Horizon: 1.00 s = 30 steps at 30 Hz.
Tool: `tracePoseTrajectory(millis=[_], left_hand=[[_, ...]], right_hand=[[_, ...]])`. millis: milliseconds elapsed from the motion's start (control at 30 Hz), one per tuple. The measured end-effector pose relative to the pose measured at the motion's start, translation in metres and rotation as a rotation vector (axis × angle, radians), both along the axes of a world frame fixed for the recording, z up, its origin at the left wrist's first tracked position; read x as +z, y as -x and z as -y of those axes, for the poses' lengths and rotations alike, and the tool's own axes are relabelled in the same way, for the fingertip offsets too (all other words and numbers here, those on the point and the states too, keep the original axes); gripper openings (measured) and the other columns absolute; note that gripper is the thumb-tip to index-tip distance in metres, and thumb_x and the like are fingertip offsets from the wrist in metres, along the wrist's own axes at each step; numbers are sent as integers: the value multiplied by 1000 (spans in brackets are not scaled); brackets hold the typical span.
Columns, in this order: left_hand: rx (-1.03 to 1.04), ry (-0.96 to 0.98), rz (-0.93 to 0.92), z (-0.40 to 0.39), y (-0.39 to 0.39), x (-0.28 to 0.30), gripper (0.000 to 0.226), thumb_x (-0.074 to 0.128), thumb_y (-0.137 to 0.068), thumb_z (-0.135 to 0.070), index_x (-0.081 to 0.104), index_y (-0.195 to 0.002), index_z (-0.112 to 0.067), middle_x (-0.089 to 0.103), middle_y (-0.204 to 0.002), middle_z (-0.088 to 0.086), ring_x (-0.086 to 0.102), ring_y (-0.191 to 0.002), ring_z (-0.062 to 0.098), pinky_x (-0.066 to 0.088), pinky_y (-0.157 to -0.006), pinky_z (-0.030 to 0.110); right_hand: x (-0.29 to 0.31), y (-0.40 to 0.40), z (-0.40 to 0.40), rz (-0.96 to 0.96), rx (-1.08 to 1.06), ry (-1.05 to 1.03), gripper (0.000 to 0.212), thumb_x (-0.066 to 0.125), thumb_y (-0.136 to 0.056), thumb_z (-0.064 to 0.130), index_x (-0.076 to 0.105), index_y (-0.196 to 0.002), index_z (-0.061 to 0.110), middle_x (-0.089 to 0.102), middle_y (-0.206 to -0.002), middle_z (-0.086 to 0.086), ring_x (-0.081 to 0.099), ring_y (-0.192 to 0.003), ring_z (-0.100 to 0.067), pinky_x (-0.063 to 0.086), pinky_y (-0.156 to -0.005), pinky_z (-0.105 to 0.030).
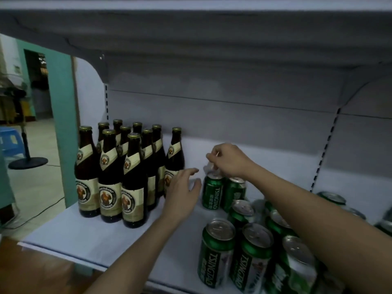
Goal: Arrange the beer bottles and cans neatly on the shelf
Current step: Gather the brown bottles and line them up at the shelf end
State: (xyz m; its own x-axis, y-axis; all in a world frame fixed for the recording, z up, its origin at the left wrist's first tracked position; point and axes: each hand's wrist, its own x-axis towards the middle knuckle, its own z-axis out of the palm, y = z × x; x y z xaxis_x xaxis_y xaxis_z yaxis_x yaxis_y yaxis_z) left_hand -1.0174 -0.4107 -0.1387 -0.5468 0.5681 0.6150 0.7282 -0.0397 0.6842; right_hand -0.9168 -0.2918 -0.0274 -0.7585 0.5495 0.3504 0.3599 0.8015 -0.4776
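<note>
Several brown beer bottles point(110, 177) with cream labels stand in rows at the left of the white shelf point(84, 236). Green Tsingtao cans point(216, 251) crowd the right front, some in clear plastic wrap. Two more cans point(212, 194) stand further back. My right hand point(227, 160) pinches a scrap of clear plastic wrap point(210, 167) above those two cans. My left hand point(182, 192) hovers with fingers spread between the bottles and the two cans, touching nothing that I can see.
A shelf board overhangs above. The grey back panel point(233, 119) has a slotted upright point(324, 151) at the right. More cans point(333, 198) lie beyond my right forearm. At far left the floor holds a fan stand point(27, 162) and a blue stool point(10, 141).
</note>
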Motion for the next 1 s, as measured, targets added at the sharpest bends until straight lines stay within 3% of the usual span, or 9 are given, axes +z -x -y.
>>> tracePoseTrajectory(millis=[167,300,433,633,733,900,1000], left_hand=[[-48,136,-122,-33,-34,60,27,52,-98,-34,66,-116,-20,65,-116,1,58,-100,14,45,-84,28],[-96,293,-211,-66,-79,102,33,46,-96,-46,67,-112,-25,67,-104,-6,59,-90,13,42,-70,28],[-159,420,-323,-105,-140,127,29,46,-96,-51,64,-106,-30,66,-101,-8,60,-90,15,43,-72,30],[-340,450,-385,-167,-258,136,28,50,-95,-48,66,-108,-28,65,-99,-10,61,-91,14,50,-80,31],[-455,439,-331,-198,-314,136,27,54,-94,-41,69,-109,-23,66,-101,-6,62,-93,16,53,-85,34],[-626,404,-147,-250,-392,134,17,63,-91,-31,67,-104,-22,68,-102,-1,64,-93,19,52,-80,31],[-699,431,-46,-279,-430,128,37,63,-93,-31,58,-127,-15,61,-122,6,60,-109,25,47,-85,30]], right_hand=[[22,-75,-27,55,-100,-119,36,54,-98,42,66,-80,13,70,-79,-4,64,-71,-23,56,-77,-41],[32,-139,-51,69,-189,-184,35,53,-98,43,62,-76,18,69,-80,-3,62,-73,-23,50,-70,-34],[29,-215,-76,11,-251,-98,33,55,-97,41,63,-75,17,70,-77,-2,63,-71,-20,51,-69,-33],[20,-337,-114,-22,-349,-26,31,54,-99,35,65,-81,12,70,-73,2,64,-65,-18,48,-57,-29],[19,-391,-132,-89,-406,-16,26,55,-99,31,62,-79,15,69,-71,2,64,-62,-19,51,-62,-33],[19,-468,-167,-310,-596,-71,24,54,-99,31,57,-85,12,68,-77,-7,64,-70,-27,53,-67,-40],[10,-510,-191,-478,-734,-112,20,51,-100,32,50,-91,14,62,-80,-7,62,-72,-28,53,-66,-44]])
